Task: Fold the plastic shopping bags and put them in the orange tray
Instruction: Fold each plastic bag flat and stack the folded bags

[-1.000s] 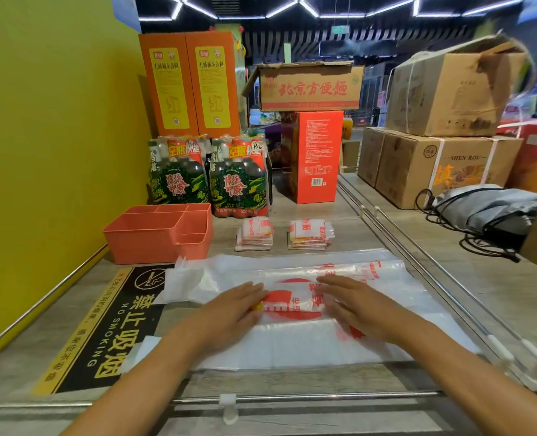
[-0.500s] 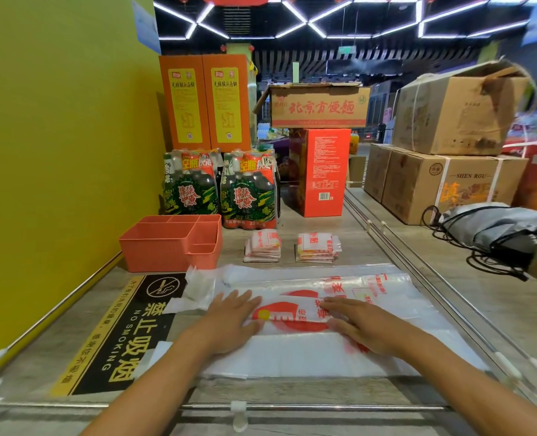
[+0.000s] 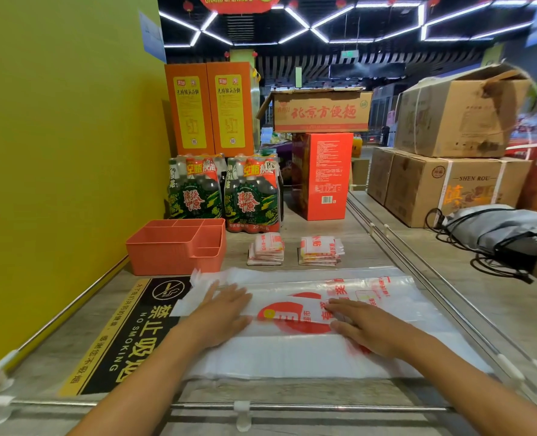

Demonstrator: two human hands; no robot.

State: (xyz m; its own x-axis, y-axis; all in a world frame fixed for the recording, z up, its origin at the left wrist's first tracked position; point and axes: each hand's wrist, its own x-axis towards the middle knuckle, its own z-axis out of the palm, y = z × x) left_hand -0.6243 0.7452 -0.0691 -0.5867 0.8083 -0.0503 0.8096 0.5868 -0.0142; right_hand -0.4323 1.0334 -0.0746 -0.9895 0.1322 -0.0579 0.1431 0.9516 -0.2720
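Bag (image 3: 295,313) is spread flat on the tabletop (image 3: 320,243) in front of the orange tray (image 3: 176,247), left hand (image 3: 221,313) and right hand (image 3: 366,327) pressing it with flat open fingers, so I'd smooth outward to push air out before creasing the lengthwise fold.

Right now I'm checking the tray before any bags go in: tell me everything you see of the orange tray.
The orange plastic tray is rectangular, with inner dividers forming one large compartment and smaller ones at its right end. It sits upright on the grey counter, beside the yellow wall, in front of the green bottle packs. No bags show inside; neither hand touches it.
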